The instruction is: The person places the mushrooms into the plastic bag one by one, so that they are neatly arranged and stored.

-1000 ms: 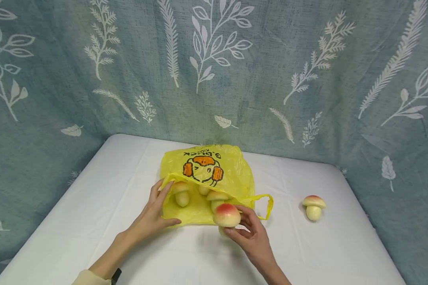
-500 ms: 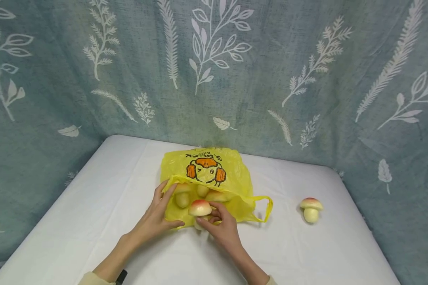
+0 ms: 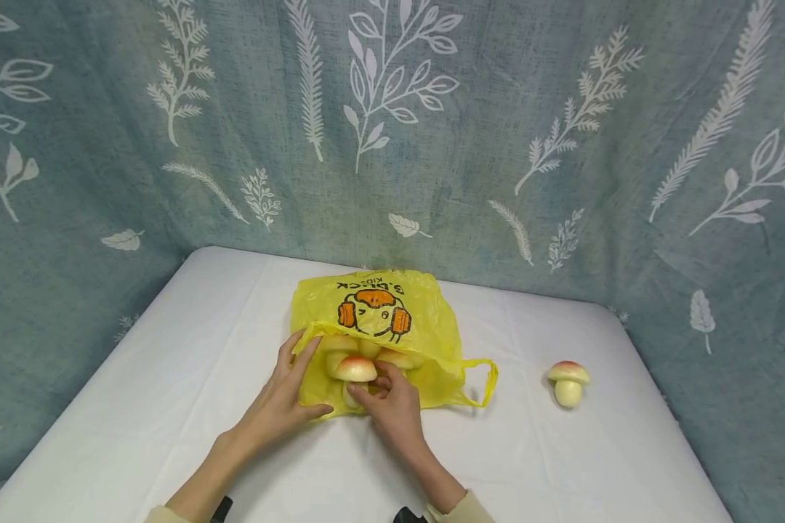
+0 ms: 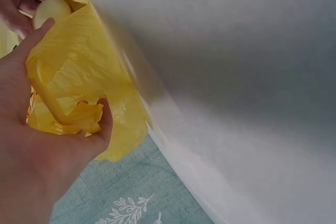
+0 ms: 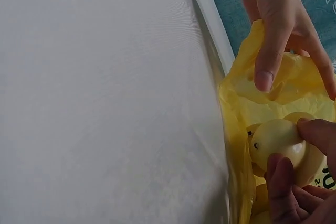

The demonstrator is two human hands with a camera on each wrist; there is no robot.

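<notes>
A yellow plastic bag (image 3: 425, 309) with a cartoon duck print lies on the table, its mouth facing me. My left hand (image 3: 281, 396) spreads that mouth at its left side; a finger curls over the film (image 4: 84, 40) in the left wrist view. With thumb and fingers, my right hand (image 3: 394, 407) pinches a toy mushroom (image 3: 356, 369) by its pale stem, red-tinged cap up, inside the bag's mouth. Behind it, partly hidden, are several similar mushrooms (image 3: 397, 358) in the bag. The right wrist view shows the held mushroom's rounded pale stem end (image 5: 275, 142) between thumb and fingers.
Another toy mushroom (image 3: 568, 383) stands on the white-covered table (image 3: 497, 450) to the right. One loop handle (image 3: 490, 381) of the bag sticks out to the right. Blue-green leaf-patterned curtains (image 3: 458, 211) border the table at the back and sides.
My right hand has carried the mushroom leftward and further into the bag's mouth, in front of the mushrooms inside. My left hand stays at the bag's edge.
</notes>
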